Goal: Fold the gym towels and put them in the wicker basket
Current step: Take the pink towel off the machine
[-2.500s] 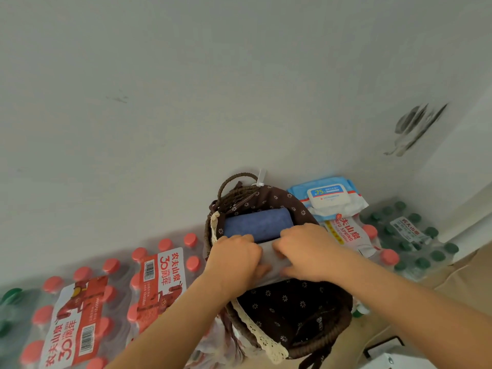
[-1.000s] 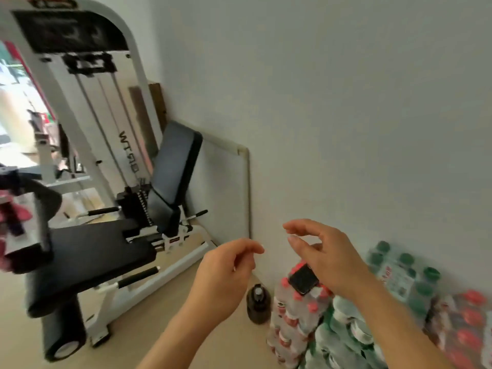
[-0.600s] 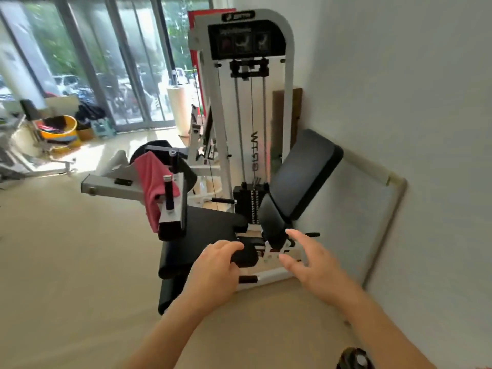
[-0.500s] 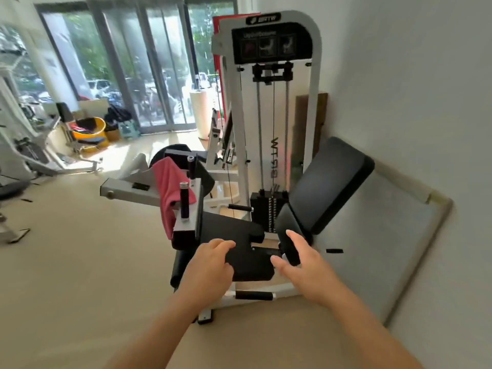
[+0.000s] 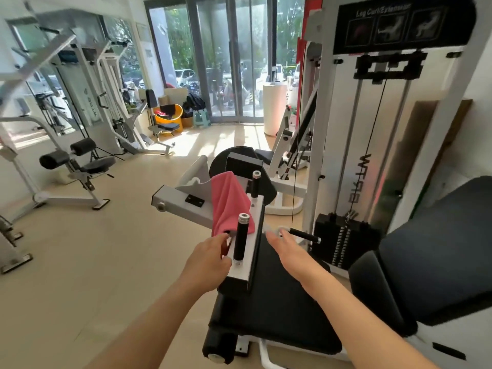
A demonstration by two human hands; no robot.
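A pink towel (image 5: 229, 203) hangs draped over the white arm of a leg curl machine (image 5: 247, 251), between two black upright handles. My left hand (image 5: 209, 258) is just below the towel's lower edge, fingers loosely curled, its fingertips close to the hem and holding nothing. My right hand (image 5: 286, 247) hovers to the right of the white arm with straight fingers, above the black seat pad (image 5: 277, 304). The wicker basket is out of view.
The machine's weight stack (image 5: 343, 238) and tall white frame (image 5: 372, 129) stand at the right, with a black backrest (image 5: 436, 251) beside them. Other white gym machines (image 5: 66, 161) line the left wall. A yellow tub (image 5: 169, 118) sits by the glass doors. Beige floor lies between.
The view swung from the basket at the wall round to the leg curl machine. Both hands left the basket and came forward to the pink towel, which is now much closer.
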